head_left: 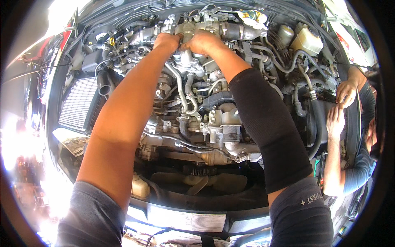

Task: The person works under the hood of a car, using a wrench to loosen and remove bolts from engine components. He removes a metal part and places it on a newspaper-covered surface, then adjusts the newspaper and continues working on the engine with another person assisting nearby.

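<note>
Evidently working on a metal pipe assembly (pixel 188 28), set at the far middle of the engine (pixel 224 119). Have left hand (pixel 168 41) bent against its near left side and right hand (pixel 203 42) against its near right side, fingers curled inward and nearly meeting. Cannot tell whether truly gripping or only pressing and feeling, since fingertips disappear behind the knuckles; see no tool in either.

Judging from this reach, seems a hands-on step: feeling for, seating or loosening some fitting by touch. Calls next, probably, for a firm hold on that fitting with 1 hand and a steady turn or push with the other, keeping clear of neighbouring lines.

Further out, see a black hose (pixel 233 31) running right from the assembly, with a coloured packet (pixel 253 17) lying just beyond. Notice a white tank (pixel 307 41) at far right, and at left an open black duct (pixel 105 87) beside a pleated air filter (pixel 78 103).

Nearer, below both forearms, find fan blades (pixel 230 184) and a white label (pixel 205 221) on the front edge. At the right edge, note a co-worker's 2 hands (pixel 347 91), close together and well apart from the assembly.
</note>
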Demonstrator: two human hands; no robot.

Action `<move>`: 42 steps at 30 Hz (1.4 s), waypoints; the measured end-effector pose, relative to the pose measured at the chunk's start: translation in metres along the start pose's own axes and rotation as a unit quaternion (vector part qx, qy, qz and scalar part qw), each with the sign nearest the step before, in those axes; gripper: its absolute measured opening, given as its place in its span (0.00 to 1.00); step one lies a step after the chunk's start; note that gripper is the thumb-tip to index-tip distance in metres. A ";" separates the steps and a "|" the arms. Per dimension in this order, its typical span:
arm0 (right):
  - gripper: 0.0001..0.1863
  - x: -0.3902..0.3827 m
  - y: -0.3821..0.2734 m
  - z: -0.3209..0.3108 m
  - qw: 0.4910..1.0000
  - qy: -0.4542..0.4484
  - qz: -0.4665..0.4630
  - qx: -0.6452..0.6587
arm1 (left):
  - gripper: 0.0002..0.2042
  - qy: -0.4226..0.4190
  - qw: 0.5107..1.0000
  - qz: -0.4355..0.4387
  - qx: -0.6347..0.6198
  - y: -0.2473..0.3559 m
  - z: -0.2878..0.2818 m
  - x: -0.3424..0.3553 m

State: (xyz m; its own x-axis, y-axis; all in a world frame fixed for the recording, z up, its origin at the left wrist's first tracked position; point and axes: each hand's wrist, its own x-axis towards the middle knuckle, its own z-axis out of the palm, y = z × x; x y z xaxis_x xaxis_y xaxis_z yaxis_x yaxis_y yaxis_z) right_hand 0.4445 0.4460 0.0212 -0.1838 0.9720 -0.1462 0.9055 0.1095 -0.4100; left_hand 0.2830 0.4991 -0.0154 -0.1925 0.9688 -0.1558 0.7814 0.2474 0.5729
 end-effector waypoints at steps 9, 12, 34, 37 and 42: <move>0.34 0.027 0.008 0.025 0.996 0.012 -0.050 -0.076 | 0.29 0.035 0.998 0.020 -0.056 -0.014 0.016 0.028; 0.24 0.030 0.008 0.025 0.997 -0.003 -0.026 -0.076 | 0.25 0.032 0.998 0.040 -0.039 -0.021 0.020 0.033; 0.38 0.018 0.003 0.030 0.998 0.047 -0.008 -0.049 | 0.24 -0.026 0.994 0.027 -0.100 -0.011 0.005 0.010; 0.39 0.021 0.005 0.031 0.998 0.034 -0.021 -0.051 | 0.24 -0.029 0.991 0.022 -0.132 -0.008 0.004 0.004; 0.38 0.031 0.010 0.039 0.998 0.050 0.002 -0.040 | 0.22 -0.052 0.987 0.033 -0.150 -0.009 0.000 0.001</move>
State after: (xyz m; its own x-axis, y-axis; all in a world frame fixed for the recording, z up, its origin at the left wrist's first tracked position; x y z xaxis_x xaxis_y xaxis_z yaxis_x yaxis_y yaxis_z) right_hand 0.4334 0.4690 -0.0226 -0.1446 0.9880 -0.0549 0.9342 0.1180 -0.3365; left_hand 0.2754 0.4978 -0.0205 -0.0734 0.9803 -0.1836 0.5760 0.1919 0.7946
